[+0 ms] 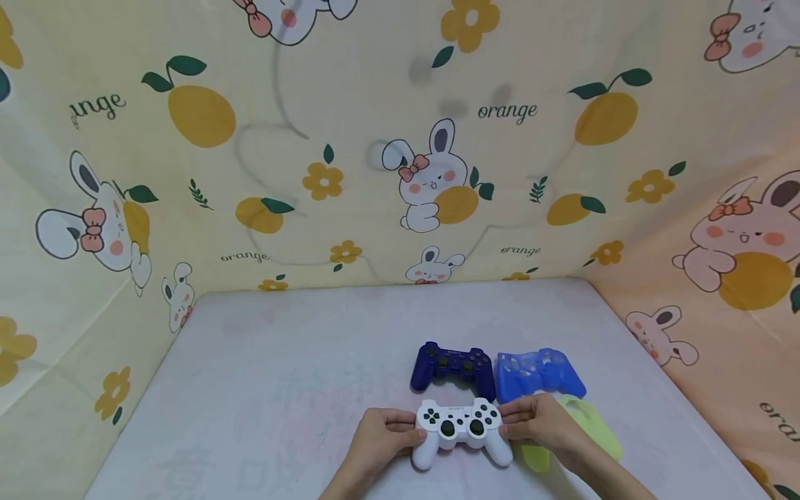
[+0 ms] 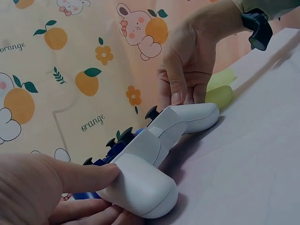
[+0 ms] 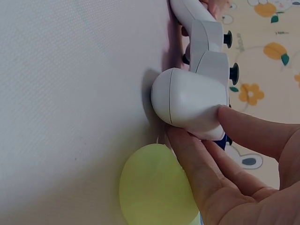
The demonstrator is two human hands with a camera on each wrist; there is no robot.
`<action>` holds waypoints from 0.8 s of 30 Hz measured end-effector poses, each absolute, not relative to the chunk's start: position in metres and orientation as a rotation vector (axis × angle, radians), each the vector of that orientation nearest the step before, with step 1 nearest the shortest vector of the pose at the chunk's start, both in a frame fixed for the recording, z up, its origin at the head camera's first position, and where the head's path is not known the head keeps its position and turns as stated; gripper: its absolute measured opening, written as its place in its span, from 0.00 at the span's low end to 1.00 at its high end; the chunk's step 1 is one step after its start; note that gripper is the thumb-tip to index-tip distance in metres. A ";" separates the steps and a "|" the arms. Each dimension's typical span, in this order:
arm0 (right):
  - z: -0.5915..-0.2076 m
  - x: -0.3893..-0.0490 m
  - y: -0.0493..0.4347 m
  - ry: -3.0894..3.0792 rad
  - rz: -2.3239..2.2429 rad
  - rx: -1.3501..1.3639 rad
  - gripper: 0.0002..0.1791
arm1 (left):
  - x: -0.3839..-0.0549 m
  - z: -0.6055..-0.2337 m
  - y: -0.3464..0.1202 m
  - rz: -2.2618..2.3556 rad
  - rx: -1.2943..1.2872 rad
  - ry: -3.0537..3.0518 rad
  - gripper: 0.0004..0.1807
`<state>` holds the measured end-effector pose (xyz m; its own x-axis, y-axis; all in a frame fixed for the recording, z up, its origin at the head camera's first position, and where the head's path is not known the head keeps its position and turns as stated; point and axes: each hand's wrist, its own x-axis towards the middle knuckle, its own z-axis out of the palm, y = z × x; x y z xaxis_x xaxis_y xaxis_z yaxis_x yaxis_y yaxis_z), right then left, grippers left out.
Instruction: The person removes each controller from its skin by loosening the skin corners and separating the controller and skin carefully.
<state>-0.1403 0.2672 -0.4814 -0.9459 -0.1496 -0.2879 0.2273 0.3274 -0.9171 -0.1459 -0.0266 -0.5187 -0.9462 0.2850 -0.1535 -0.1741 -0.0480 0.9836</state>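
Observation:
A white game controller (image 1: 461, 427) lies face up near the front of the table, its handles toward the person. On its left side, my left hand (image 1: 386, 437) pinches it between the thumb above and fingers below, which the left wrist view shows closely on the white handle (image 2: 140, 187). My right hand (image 1: 544, 425) grips the opposite side the same way; in the right wrist view its thumb presses the handle (image 3: 190, 98). Just behind sits a dark blue controller (image 1: 455, 367). A yellow-green silicone cover (image 1: 590, 420) is partly hidden under the right forearm.
A bright blue silicone controller cover (image 1: 539, 373) lies right of the dark blue controller. The white table (image 1: 281, 375) extends to the left. Printed cloth walls (image 1: 350, 229) with rabbits and oranges enclose the back and both sides.

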 end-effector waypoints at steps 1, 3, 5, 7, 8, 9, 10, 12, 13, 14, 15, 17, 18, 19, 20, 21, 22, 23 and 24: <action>-0.482 -0.141 0.268 2.275 -1.653 0.074 0.24 | -0.146 -0.519 -0.026 2.065 0.120 1.919 0.15; -0.483 -0.141 0.269 2.275 -1.650 0.086 0.24 | -0.147 -0.520 -0.026 2.058 0.121 1.921 0.15; -0.484 -0.141 0.270 2.274 -1.649 0.093 0.24 | -0.147 -0.521 -0.025 2.049 0.120 1.925 0.15; -0.485 -0.140 0.270 2.277 -1.646 0.098 0.24 | -0.148 -0.523 -0.024 2.043 0.122 1.928 0.15; -0.485 -0.140 0.270 2.281 -1.643 0.102 0.24 | -0.148 -0.523 -0.024 2.038 0.120 1.932 0.15; -0.485 -0.140 0.270 2.289 -1.637 0.102 0.23 | -0.148 -0.523 -0.024 2.034 0.119 1.935 0.15; -0.484 -0.139 0.270 2.295 -1.633 0.100 0.23 | -0.148 -0.524 -0.023 2.031 0.119 1.938 0.15; -0.483 -0.139 0.270 2.312 -1.623 0.100 0.23 | -0.148 -0.524 -0.023 2.027 0.120 1.945 0.15; -0.483 -0.138 0.270 2.321 -1.619 0.097 0.22 | -0.148 -0.524 -0.023 2.026 0.121 1.948 0.15; -0.482 -0.138 0.269 2.329 -1.616 0.092 0.22 | -0.149 -0.524 -0.023 2.021 0.121 1.956 0.15; -0.482 -0.138 0.269 2.336 -1.614 0.087 0.22 | -0.149 -0.524 -0.023 2.022 0.122 1.958 0.15; -0.481 -0.138 0.268 2.345 -1.615 0.076 0.22 | -0.149 -0.524 -0.022 2.025 0.125 1.960 0.16; -0.481 -0.138 0.268 2.351 -1.615 0.070 0.22 | -0.149 -0.524 -0.022 2.024 0.126 1.962 0.16; -0.481 -0.137 0.268 2.356 -1.615 0.061 0.22 | -0.149 -0.524 -0.022 2.020 0.123 1.964 0.17; -0.480 -0.137 0.268 2.362 -1.614 0.052 0.22 | -0.149 -0.523 -0.022 2.016 0.122 1.965 0.17; -0.480 -0.137 0.267 2.372 -1.611 0.042 0.22 | -0.149 -0.523 -0.022 2.014 0.119 1.964 0.17; -0.479 -0.137 0.267 2.385 -1.606 0.028 0.22 | -0.149 -0.522 -0.022 2.009 0.115 1.967 0.17; -0.479 -0.137 0.267 2.397 -1.600 0.023 0.22 | -0.149 -0.522 -0.022 2.003 0.115 1.972 0.17; -0.478 -0.137 0.266 2.409 -1.593 0.022 0.22 | -0.149 -0.521 -0.022 2.006 0.119 1.970 0.17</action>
